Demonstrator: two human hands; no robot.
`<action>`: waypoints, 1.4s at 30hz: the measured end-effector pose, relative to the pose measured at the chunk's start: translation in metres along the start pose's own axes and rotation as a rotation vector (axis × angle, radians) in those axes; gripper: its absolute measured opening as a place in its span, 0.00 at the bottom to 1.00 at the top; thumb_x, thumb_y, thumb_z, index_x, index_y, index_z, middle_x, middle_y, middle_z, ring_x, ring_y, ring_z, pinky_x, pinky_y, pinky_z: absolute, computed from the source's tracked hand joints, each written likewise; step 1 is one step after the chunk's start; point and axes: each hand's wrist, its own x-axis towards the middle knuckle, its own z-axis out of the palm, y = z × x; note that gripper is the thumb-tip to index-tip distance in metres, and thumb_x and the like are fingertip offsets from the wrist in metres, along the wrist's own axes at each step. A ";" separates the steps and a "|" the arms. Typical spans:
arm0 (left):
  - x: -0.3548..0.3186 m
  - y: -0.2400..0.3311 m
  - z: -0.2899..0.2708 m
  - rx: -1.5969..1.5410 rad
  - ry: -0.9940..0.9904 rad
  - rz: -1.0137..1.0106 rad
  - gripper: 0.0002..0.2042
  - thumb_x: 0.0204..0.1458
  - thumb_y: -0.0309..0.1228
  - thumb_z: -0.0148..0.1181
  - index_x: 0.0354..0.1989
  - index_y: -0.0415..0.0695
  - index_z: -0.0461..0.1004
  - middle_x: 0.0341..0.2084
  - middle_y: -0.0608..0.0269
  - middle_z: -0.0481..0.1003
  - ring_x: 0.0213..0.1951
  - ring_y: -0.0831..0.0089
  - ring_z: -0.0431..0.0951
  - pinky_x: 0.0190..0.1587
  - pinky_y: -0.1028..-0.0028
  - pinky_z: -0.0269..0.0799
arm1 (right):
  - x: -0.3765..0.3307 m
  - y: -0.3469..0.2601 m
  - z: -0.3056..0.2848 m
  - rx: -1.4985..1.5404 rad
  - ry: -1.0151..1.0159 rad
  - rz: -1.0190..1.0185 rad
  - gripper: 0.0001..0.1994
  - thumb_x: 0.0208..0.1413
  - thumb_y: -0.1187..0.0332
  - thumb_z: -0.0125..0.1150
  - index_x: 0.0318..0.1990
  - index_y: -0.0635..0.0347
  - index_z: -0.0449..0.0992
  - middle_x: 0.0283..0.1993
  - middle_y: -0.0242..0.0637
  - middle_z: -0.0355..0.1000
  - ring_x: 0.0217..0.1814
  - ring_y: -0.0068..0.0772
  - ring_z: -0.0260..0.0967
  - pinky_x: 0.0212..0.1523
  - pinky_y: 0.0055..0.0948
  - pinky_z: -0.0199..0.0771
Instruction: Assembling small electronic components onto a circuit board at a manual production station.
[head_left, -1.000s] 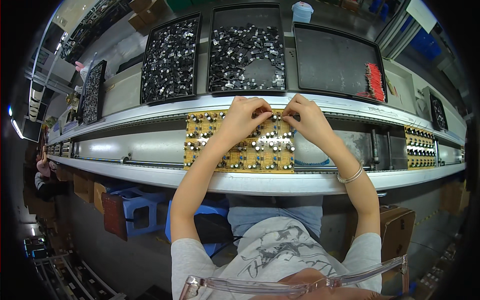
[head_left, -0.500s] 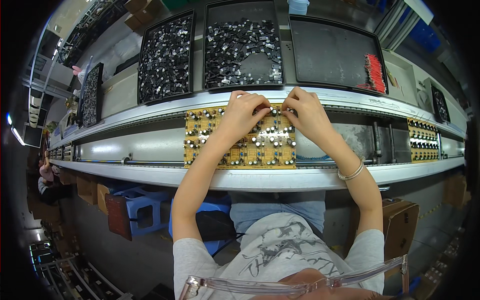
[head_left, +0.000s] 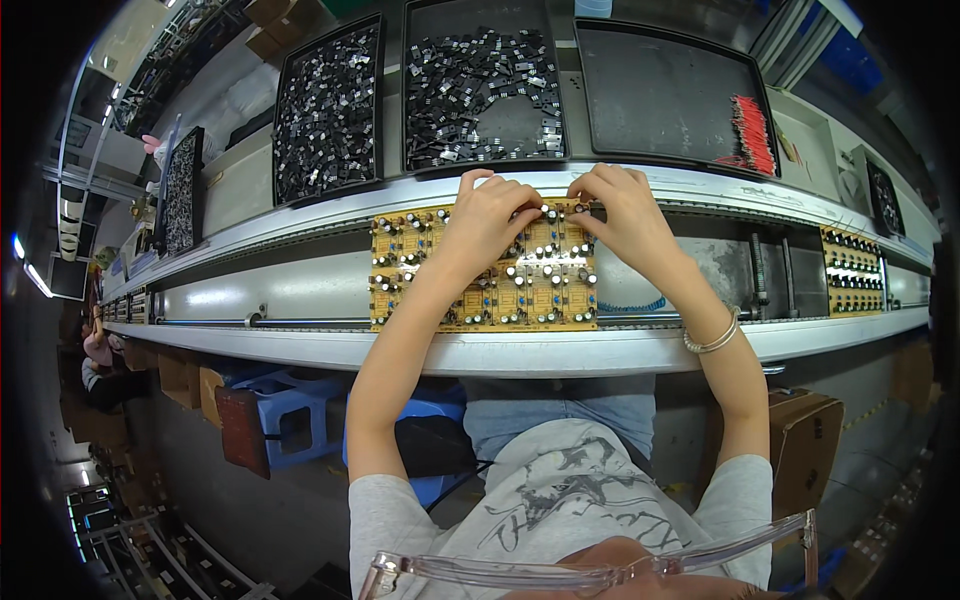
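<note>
Both hands have barely shifted in the last second: they sit at the same spot on the far edge of the board, and only the view has tipped a little, so the trays now ride higher in the frame. The left hand (head_left: 487, 215) curls over the upper middle of the yellow board (head_left: 483, 268), fingertips pinched together on something too small to make out; the right hand (head_left: 622, 212) meets it from the right, fingers likewise bunched at the board's top edge, and whether it holds a part I cannot tell. The board lies at frame centre in the conveyor channel (head_left: 300, 285), between the two pale rails. It looks well filled: silver-topped cans and blue parts stand in most of its panels, so I judge the stuffing largely done, with the work now in the top row. Above, the left tray (head_left: 328, 110) and middle tray (head_left: 483, 85) hold plenty of black parts, and the right tray (head_left: 660, 95) is mostly bare save red parts (head_left: 754, 135). Another board (head_left: 853, 272) sits at far right.
</note>
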 end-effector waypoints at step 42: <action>0.004 0.001 -0.009 0.160 0.145 -0.024 0.12 0.52 0.30 0.58 0.45 0.46 0.71 0.30 0.68 0.76 0.36 0.72 0.75 0.56 0.60 0.54 | 0.068 0.029 -0.003 0.099 0.045 0.021 0.07 0.47 0.73 0.60 0.35 0.64 0.74 0.32 0.42 0.73 0.34 0.37 0.72 0.36 0.31 0.70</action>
